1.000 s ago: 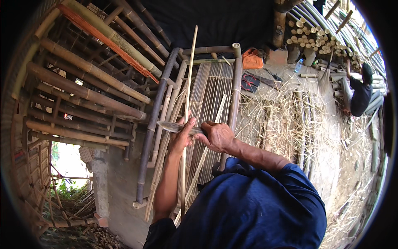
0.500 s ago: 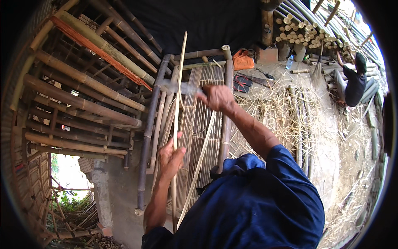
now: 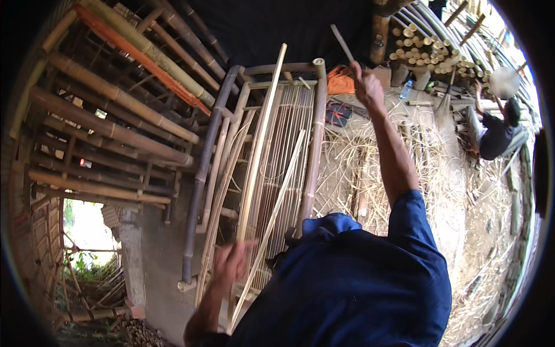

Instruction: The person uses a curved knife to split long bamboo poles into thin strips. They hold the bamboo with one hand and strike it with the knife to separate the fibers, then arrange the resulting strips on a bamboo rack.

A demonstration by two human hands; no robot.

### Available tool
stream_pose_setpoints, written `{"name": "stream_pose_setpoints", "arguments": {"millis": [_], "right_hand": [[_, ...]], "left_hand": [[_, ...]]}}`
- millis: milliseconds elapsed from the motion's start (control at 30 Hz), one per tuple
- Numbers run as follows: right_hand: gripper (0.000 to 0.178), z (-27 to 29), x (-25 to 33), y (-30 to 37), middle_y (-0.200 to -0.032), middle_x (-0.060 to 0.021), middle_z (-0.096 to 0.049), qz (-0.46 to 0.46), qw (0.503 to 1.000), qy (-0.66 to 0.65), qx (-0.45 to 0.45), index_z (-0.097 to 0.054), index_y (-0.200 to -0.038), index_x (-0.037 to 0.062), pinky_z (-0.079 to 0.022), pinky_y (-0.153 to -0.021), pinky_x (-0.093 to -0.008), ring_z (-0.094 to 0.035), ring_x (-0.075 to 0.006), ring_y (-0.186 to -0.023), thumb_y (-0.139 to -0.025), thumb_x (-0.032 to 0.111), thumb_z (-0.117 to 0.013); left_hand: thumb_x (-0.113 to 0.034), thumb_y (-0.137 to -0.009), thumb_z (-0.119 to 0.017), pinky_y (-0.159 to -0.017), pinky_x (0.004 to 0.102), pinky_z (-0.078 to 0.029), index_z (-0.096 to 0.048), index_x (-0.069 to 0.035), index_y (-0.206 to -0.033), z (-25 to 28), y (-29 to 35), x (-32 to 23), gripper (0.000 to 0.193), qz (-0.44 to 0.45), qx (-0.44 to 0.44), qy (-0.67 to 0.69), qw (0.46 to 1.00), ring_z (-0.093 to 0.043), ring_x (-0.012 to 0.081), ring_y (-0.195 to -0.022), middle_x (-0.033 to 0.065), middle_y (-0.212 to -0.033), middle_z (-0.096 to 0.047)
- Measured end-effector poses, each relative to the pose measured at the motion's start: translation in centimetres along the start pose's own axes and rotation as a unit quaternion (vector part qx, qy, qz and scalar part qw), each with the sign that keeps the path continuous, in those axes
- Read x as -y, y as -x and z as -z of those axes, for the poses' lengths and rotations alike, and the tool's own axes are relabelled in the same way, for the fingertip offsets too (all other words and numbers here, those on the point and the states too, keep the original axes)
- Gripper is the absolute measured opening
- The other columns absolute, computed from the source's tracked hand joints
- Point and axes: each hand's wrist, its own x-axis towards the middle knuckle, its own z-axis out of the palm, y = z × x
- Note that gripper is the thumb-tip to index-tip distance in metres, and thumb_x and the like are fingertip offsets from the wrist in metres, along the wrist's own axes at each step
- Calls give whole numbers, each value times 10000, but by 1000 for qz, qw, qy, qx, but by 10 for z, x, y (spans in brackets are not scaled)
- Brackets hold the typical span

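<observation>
My right hand (image 3: 369, 89) is closed round the handle of a long narrow knife (image 3: 342, 43), raised beyond the far right corner of a bamboo frame, its blade pointing away and to the left. Low on the left, my left hand (image 3: 230, 261) is closed on a long pale bamboo strip (image 3: 263, 139), slightly blurred, with the index finger out to the right. The strip runs away from me over the slatted bamboo bench (image 3: 313, 156) to beyond its far rail. A second, thinner bamboo strip (image 3: 283, 188) lies slanting across the slats.
Bamboo racks (image 3: 115, 124) fill the left side. Thin shavings (image 3: 381, 156) litter the floor at right. Farther off are an orange bag (image 3: 340, 80), a water bottle (image 3: 406, 89), stacked bamboo poles (image 3: 425, 52), a broom (image 3: 444, 110) and another person (image 3: 498, 133) crouching.
My right hand and knife have swung away from the strip, up and to the right. My left hand has moved down towards me, and the strip now leans more to the right.
</observation>
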Motion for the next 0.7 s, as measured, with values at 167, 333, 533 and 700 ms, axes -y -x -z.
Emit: {"name": "stream_pose_setpoints", "arguments": {"millis": [167,333,533,700], "right_hand": [[735,-57,49,136,-668,-135,-648,106,968,-28,224,-654,-1047,52,-557,-600,-460,-657,-278,-597,-979,679,-277],[672,-53,68,245,-855,-177,-641,308,900,-54,303,-593,-995,57,-537,-573,-460,-671,-339,-679,-951,685,-359],[664,-86,61,196,-652,-96,-611,209,952,-37,222,-606,-959,87,-496,-452,-421,-597,-248,-503,-980,674,-295],[734,-77,37,100,-615,-213,-615,195,975,-11,109,-653,-882,33,-511,-525,-460,-639,-347,-560,-972,675,-310]], "left_hand": [[-359,-1040,-489,-333,206,-347,-545,12,-1317,-16,-123,-40,467,-109,-37,-76,990,-371,20,-362,-58,-519,-408],[-463,-867,-737,-325,198,-326,-283,58,-1493,-22,-162,-69,932,-173,-40,-63,982,-396,14,-394,-49,-573,-449],[-351,-924,-699,-315,206,-314,-166,77,-1520,-29,-146,-77,907,-137,6,-12,991,-379,14,-379,-50,-559,-454],[-254,-998,-594,-342,200,-302,-278,7,-1519,-31,-97,-50,663,-169,40,-69,982,-350,4,-367,-84,-540,-414]]}}
